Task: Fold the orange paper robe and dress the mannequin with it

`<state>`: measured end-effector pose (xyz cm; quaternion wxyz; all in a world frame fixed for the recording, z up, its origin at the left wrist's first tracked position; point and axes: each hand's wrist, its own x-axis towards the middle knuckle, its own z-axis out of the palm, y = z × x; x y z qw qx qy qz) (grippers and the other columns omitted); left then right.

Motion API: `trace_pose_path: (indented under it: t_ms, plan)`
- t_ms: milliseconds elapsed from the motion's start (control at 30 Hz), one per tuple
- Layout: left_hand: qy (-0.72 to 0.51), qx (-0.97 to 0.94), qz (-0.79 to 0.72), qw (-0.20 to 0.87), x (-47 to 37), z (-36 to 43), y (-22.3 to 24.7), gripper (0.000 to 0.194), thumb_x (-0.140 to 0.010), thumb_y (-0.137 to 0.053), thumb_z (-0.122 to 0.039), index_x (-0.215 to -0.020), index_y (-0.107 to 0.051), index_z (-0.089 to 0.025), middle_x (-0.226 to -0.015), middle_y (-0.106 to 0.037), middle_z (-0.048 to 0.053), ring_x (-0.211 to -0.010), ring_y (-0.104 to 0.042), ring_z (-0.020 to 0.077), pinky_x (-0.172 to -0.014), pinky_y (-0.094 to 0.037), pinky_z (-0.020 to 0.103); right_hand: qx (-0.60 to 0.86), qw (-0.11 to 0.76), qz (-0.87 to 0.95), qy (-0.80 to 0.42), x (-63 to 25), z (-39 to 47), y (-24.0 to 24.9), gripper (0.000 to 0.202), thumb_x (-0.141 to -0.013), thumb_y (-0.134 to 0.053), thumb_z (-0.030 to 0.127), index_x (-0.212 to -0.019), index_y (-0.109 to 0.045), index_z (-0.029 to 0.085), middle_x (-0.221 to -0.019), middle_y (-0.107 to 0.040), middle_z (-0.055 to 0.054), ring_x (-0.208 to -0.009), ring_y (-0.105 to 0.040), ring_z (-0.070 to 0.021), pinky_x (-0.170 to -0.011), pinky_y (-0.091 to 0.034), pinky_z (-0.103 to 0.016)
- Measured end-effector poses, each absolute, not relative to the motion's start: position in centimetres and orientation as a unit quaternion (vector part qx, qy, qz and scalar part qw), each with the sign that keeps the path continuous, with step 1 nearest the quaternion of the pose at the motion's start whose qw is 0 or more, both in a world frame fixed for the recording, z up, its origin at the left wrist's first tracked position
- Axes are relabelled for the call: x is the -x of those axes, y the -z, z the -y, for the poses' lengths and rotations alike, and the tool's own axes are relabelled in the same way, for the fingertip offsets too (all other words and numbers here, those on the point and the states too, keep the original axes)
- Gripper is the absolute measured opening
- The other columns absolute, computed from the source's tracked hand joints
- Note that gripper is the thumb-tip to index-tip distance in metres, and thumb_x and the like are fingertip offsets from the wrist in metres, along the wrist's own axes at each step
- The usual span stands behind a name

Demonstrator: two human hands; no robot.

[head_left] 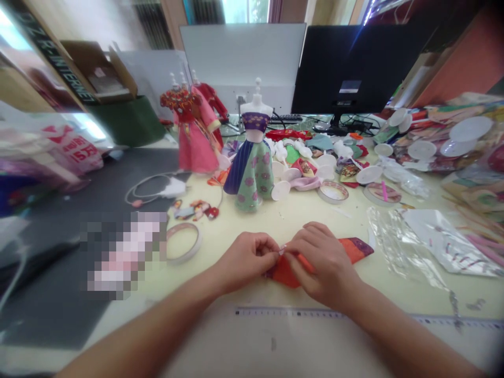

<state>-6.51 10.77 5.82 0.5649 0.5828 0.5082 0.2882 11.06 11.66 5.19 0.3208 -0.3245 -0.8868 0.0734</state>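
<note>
Fingertips of my left hand and my right hand meet in a pinch above the table. Between them is a piece of orange doll-clothing fabric, with a purple patterned end sticking out beyond my right hand. A tiny pale bit shows where the fingers meet; its kind is too small to tell. My right palm covers the middle of the fabric. Just behind my hands stands a small white dress form in a purple top and a green and blue skirt.
A long ruler lies in front of my hands. Tape rolls sit left and behind. Clear plastic bags are at right. More dressed doll forms, piled doll clothes with white stands and a black monitor fill the back.
</note>
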Motion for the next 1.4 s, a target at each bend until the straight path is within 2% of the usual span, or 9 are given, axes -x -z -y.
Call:
trace_pose_path:
  t_ms: [133,567,1400]
  plan:
    - [-0.279,-0.595,-0.513,0.552,6.45,-10.63,-5.89,0.007,-0.068,-0.053,-0.016,-0.072,-0.06,-0.014,-0.053,-0.056,-0.004,-0.05,-0.052,0.0073,-0.049,-0.039,0.017,0.326,0.286,0.895,-0.1,-10.96,-11.58,-4.86,0.014,-0.081,-0.043,0.013,-0.077,-0.056,0.016,-0.071,-0.053,-0.005,-0.07,-0.047,-0.018,-0.071,-0.037,-0.036]
    - [-0.264,-0.677,-0.505,0.465,6.52,-10.17,-5.77,0.016,-0.072,-0.048,-0.017,-0.072,-0.064,-0.016,-0.059,-0.061,-0.001,-0.055,-0.052,0.0088,-0.05,-0.039,0.018,0.324,0.29,0.893,-0.115,-10.83,-11.78,-4.83,0.016,-0.078,-0.043,0.011,-0.075,-0.057,0.016,-0.069,-0.055,-0.005,-0.069,-0.049,-0.0181,-0.069,-0.038,-0.036]
    - [-0.251,-0.708,-0.501,0.431,6.69,-10.15,-5.65,0.019,-0.075,-0.046,-0.017,-0.073,-0.065,-0.017,-0.061,-0.062,-0.002,-0.056,-0.052,0.0088,-0.052,-0.037,0.018,0.302,0.289,0.898,-0.138,-10.91,-11.82,-4.91,0.015,-0.078,-0.043,0.011,-0.076,-0.058,0.015,-0.07,-0.055,-0.005,-0.069,-0.049,-0.0173,-0.07,-0.039,-0.036]
